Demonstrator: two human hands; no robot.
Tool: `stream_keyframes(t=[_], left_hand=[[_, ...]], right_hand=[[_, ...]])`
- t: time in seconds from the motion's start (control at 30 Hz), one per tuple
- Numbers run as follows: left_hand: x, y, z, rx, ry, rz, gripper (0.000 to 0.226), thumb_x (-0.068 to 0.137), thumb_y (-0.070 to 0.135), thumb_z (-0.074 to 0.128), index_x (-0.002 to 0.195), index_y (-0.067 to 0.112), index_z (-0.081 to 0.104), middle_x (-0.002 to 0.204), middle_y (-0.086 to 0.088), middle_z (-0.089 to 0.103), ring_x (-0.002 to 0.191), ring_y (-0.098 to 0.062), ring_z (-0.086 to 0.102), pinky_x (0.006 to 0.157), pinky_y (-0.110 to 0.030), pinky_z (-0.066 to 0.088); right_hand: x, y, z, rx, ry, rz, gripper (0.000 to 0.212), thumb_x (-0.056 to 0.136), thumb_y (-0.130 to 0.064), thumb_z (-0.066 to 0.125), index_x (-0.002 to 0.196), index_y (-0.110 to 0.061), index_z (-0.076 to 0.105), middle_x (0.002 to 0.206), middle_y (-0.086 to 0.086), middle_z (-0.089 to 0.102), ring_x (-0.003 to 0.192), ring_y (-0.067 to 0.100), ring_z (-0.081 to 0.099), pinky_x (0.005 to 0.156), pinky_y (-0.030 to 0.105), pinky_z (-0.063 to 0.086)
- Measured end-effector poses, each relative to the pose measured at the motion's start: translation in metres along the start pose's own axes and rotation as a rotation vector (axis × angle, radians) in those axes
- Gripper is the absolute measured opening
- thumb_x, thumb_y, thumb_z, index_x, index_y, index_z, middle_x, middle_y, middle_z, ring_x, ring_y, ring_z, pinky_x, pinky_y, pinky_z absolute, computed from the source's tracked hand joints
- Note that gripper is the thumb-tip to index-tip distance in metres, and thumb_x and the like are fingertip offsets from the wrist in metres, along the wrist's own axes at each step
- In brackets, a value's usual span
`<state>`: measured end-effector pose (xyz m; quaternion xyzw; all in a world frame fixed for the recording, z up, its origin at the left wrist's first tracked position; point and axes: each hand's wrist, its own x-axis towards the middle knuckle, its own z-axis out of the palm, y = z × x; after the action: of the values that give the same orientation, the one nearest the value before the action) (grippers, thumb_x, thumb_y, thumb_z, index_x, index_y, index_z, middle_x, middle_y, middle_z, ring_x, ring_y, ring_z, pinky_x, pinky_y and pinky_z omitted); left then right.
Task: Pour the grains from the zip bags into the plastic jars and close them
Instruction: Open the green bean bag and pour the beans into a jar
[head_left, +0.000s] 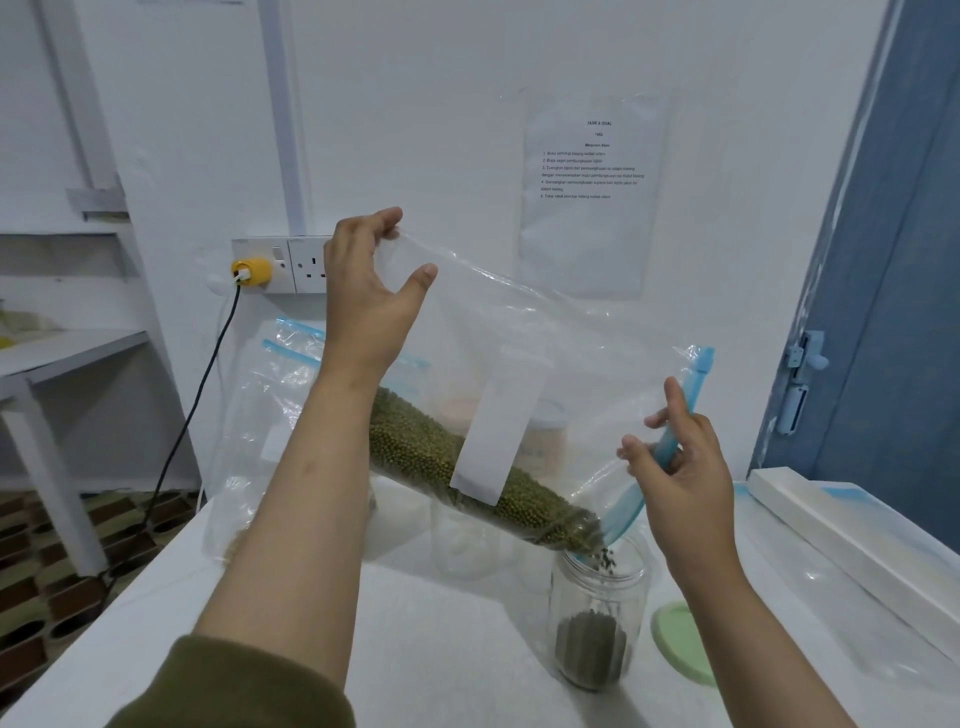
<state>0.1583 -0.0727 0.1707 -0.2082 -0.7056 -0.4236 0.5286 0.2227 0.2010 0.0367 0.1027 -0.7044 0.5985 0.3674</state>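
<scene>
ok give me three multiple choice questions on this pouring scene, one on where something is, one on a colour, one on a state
1. Where does the green lid lie?
A. on the table right of the jar
B. screwed on the jar
C. on the shelf at left

2. What colour is the zip strip of the tilted zip bag?
A. red
B. light blue
C. black

3. How full is the jar under the bag's mouth?
A. empty
B. full to the brim
C. filled only near the bottom

Answers:
1 A: the lid rests flat beside the jar.
2 B: the strip in the right hand is light blue.
3 C: the green grains cover only the jar's lowest part.
</scene>
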Motion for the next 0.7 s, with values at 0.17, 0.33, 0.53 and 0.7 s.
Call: stream_keyframes(t=[0.17, 0.33, 0.53, 0.7], left_hand=[[-0.0011, 0.0019, 0.0007, -0.004, 0.009, -0.001, 0.052, 0.084, 0.02, 0.073, 0.131, 0.016, 0.053, 0.111, 0.024, 0.043, 0.12, -0.017, 0.047, 0.105, -0.019, 0.036], [-0.0008, 0.0025, 0.001, -0.003, 0.014, 0.003, 0.052, 0.083, 0.02, 0.073, 0.131, 0.016, 0.053, 0.111, 0.025, 0.042, 0.12, -0.018, 0.047, 0.105, -0.021, 0.036], [0.0013, 0.0062, 0.0001, -0.001, 0.016, 0.017, 0.05, 0.083, 0.019, 0.073, 0.13, 0.016, 0.054, 0.11, 0.024, 0.042, 0.118, -0.017, 0.048, 0.103, -0.017, 0.036], [0.0016, 0.0082, -0.0013, 0.006, 0.01, 0.018, 0.05, 0.085, 0.019, 0.073, 0.131, 0.015, 0.053, 0.11, 0.018, 0.044, 0.118, -0.016, 0.047, 0.102, -0.015, 0.035]], right_hand=[[-0.0001, 0.0003, 0.0006, -0.005, -0.001, 0.001, 0.066, 0.095, -0.012, 0.063, 0.15, -0.036, 0.037, 0.104, -0.008, 0.051, 0.093, 0.029, 0.062, 0.086, 0.022, 0.053], [-0.0006, 0.0003, -0.0003, 0.006, -0.003, 0.0, 0.066, 0.095, -0.011, 0.063, 0.149, -0.039, 0.037, 0.104, -0.008, 0.051, 0.094, 0.03, 0.061, 0.087, 0.025, 0.053], [-0.0007, 0.0002, -0.0001, 0.012, 0.002, -0.006, 0.066, 0.095, -0.011, 0.063, 0.15, -0.038, 0.036, 0.103, -0.008, 0.051, 0.094, 0.031, 0.061, 0.087, 0.025, 0.053], [-0.0015, -0.0012, -0.0004, 0.012, 0.0, -0.014, 0.066, 0.095, -0.01, 0.063, 0.148, -0.04, 0.037, 0.103, -0.009, 0.05, 0.094, 0.033, 0.061, 0.09, 0.035, 0.055]])
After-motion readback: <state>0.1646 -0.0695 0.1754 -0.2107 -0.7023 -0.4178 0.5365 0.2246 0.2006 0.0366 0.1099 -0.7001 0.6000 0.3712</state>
